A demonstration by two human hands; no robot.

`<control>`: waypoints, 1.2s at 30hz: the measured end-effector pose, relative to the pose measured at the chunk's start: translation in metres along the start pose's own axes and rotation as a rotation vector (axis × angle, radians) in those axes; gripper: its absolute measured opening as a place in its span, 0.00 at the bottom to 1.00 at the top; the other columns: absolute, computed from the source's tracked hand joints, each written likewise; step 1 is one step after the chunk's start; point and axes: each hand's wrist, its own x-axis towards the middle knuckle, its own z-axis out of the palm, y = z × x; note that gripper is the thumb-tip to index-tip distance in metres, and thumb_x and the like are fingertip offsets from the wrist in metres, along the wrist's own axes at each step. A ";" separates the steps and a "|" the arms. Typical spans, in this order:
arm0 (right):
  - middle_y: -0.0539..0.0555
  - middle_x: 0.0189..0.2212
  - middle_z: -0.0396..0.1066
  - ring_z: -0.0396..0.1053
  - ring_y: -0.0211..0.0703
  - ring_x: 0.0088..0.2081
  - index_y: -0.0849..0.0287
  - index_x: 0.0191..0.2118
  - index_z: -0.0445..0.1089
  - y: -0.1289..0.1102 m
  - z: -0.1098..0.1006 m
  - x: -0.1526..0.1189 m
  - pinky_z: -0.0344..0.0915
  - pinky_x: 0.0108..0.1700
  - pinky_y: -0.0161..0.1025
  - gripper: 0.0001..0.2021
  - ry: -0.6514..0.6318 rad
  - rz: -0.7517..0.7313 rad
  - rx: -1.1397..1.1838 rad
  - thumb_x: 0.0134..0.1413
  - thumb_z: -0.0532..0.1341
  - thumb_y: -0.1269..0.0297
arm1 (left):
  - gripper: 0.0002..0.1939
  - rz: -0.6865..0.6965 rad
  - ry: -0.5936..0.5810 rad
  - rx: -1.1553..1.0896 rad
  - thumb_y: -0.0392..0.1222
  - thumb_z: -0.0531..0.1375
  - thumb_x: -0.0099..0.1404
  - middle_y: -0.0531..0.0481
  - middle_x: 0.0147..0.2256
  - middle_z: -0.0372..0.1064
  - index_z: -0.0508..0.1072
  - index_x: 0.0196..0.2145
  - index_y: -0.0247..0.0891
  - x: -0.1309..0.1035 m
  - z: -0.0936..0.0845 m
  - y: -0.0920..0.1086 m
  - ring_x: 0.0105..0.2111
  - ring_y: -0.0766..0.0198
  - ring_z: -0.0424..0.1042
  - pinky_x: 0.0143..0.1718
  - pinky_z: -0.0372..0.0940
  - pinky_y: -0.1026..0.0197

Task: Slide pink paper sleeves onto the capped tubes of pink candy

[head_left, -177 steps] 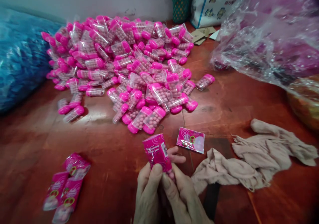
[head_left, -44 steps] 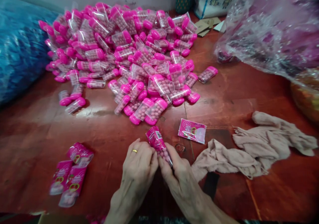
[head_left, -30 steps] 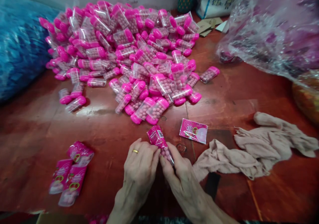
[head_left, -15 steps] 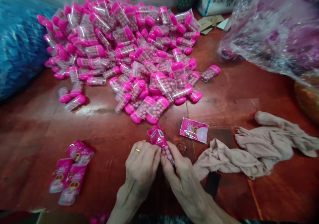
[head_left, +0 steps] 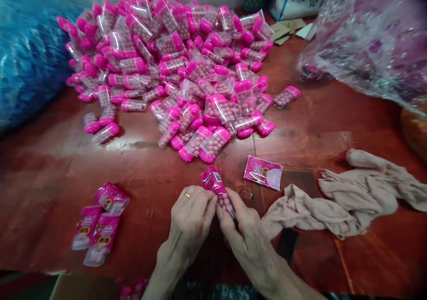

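Note:
A small clear candy container (head_left: 225, 203) full of pink balls, its upper end covered by a printed pink sleeve (head_left: 212, 180), is held between my hands above the table. My right hand (head_left: 245, 229) grips the container by its sides, thumb and fingers closed round it. Fingers curled and pressed together, my left hand (head_left: 193, 215) pinches at the sleeve's left edge; its fingertips are partly hidden. A flat printed sleeve (head_left: 263, 172) lies just beyond my right hand. To the left rest several sleeved containers (head_left: 102, 238).
A large heap of unsleeved pink-capped containers (head_left: 187, 69) spreads across the back. A blue plastic bag (head_left: 30, 60) stands at left, a clear bag with pink contents (head_left: 373, 42) at right. A crumpled beige cloth (head_left: 360, 193) lies right of my hands. Cardboard pieces (head_left: 285, 30) sit behind.
The whole view has shifted slightly, so things appear a little further right. Both hands keep nearly the same hold on the sleeved container.

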 end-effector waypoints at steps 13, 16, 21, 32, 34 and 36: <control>0.53 0.37 0.75 0.73 0.45 0.34 0.52 0.48 0.68 0.014 0.000 -0.014 0.68 0.34 0.37 0.15 0.038 -0.054 0.096 0.58 0.52 0.60 | 0.06 -0.095 -0.013 -0.199 0.29 0.55 0.61 0.48 0.26 0.69 0.69 0.28 0.35 -0.005 -0.004 0.000 0.27 0.64 0.67 0.31 0.64 0.62; 0.52 0.27 0.73 0.70 0.42 0.28 0.53 0.46 0.69 0.011 0.001 -0.011 0.66 0.29 0.35 0.14 0.023 -0.012 0.169 0.58 0.52 0.59 | 0.06 -0.303 0.060 -0.352 0.30 0.56 0.61 0.53 0.27 0.69 0.70 0.30 0.38 -0.009 -0.005 0.003 0.28 0.67 0.68 0.32 0.63 0.66; 0.45 0.18 0.63 0.63 0.36 0.20 0.58 0.44 0.65 -0.005 0.000 0.003 0.61 0.25 0.32 0.13 -0.074 0.117 0.325 0.62 0.49 0.59 | 0.06 -0.778 0.247 -0.665 0.38 0.57 0.62 0.57 0.22 0.68 0.72 0.29 0.39 -0.010 -0.006 0.000 0.25 0.69 0.68 0.31 0.63 0.68; 0.50 0.27 0.70 0.69 0.38 0.28 0.55 0.40 0.66 -0.004 0.003 -0.006 0.66 0.31 0.32 0.12 -0.002 -0.027 0.074 0.63 0.48 0.58 | 0.08 -1.063 0.120 -1.539 0.37 0.63 0.56 0.46 0.31 0.77 0.78 0.35 0.36 0.009 -0.003 0.017 0.32 0.61 0.74 0.38 0.67 0.61; 0.51 0.29 0.72 0.71 0.40 0.29 0.55 0.46 0.65 0.001 0.007 -0.009 0.67 0.31 0.32 0.13 0.062 -0.063 -0.009 0.63 0.48 0.59 | 0.08 -1.094 0.095 -1.598 0.37 0.62 0.57 0.44 0.32 0.77 0.78 0.36 0.34 0.010 -0.001 0.021 0.32 0.60 0.74 0.37 0.67 0.60; 0.53 0.30 0.73 0.72 0.41 0.30 0.57 0.52 0.62 0.005 0.010 -0.012 0.69 0.31 0.33 0.16 0.084 -0.074 -0.055 0.63 0.48 0.60 | 0.09 -1.104 0.076 -1.629 0.37 0.62 0.58 0.43 0.33 0.77 0.77 0.37 0.34 0.009 0.002 0.025 0.33 0.60 0.74 0.37 0.68 0.60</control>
